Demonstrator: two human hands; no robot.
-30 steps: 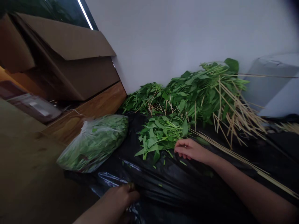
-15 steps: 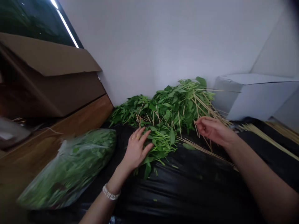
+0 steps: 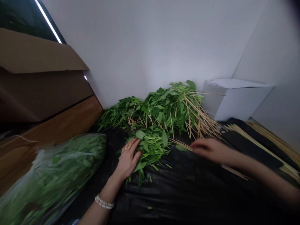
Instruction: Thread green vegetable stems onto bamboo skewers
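My left hand [image 3: 128,157], with rings on a finger and a beaded bracelet on the wrist, lies with fingers stretched out on a small heap of cut leafy greens [image 3: 152,147]. My right hand [image 3: 208,149] is over a few thin wooden skewers [image 3: 181,143] on black plastic sheeting [image 3: 178,187]. Motion smears its fingers, and whether they grip a skewer does not show. Behind both hands rises a larger pile of greens [image 3: 161,106], with many skewers [image 3: 203,120] stuck in or leaning on its right side.
At left a clear plastic bag of leaves [image 3: 70,175] lies beside a wooden surface [image 3: 72,115]. A cardboard box [image 3: 42,90] stands on that surface. A white box [image 3: 243,100] sits at back right, against the wall. Bundles of long sticks [image 3: 257,143] lie at right.
My right hand has come down from beside the upright skewers to the ones lying on the sheeting. My left hand stays at the small heap. The whole view has shifted somewhat.
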